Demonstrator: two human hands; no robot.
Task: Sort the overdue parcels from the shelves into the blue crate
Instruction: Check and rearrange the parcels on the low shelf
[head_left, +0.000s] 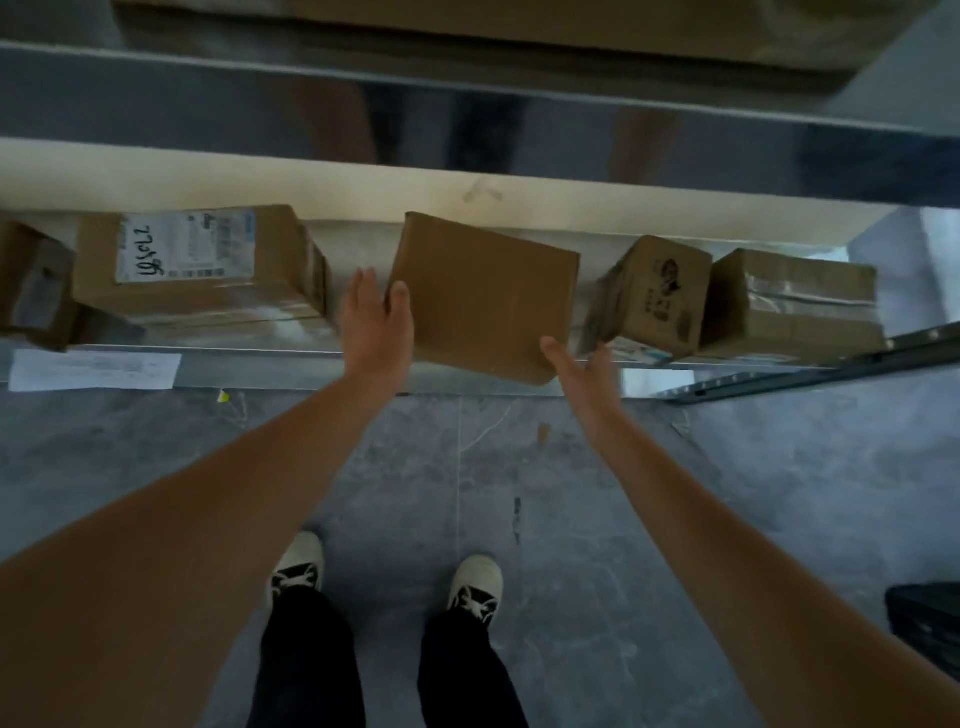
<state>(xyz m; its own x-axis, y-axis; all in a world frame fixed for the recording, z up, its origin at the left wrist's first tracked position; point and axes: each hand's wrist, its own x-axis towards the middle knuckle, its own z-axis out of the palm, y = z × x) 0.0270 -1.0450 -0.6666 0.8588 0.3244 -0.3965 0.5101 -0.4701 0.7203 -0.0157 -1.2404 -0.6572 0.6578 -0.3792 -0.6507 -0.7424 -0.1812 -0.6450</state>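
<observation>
A plain brown cardboard parcel (485, 296) sits tilted at the front of a low metal shelf (260, 366), its near corner past the shelf edge. My left hand (375, 322) lies flat against the parcel's left side, thumb on its top face. My right hand (582, 366) is at the parcel's near right corner with fingers spread, palm toward the box. Whether the parcel rests on the shelf or is lifted I cannot tell. No blue crate is in view.
More parcels stand on the same shelf: a labelled box (202, 265) and a small one (34, 286) to the left, two boxes (660, 293) (795, 304) to the right. A higher shelf (467, 114) overhangs. A dark object (927, 623) lies on the floor at right.
</observation>
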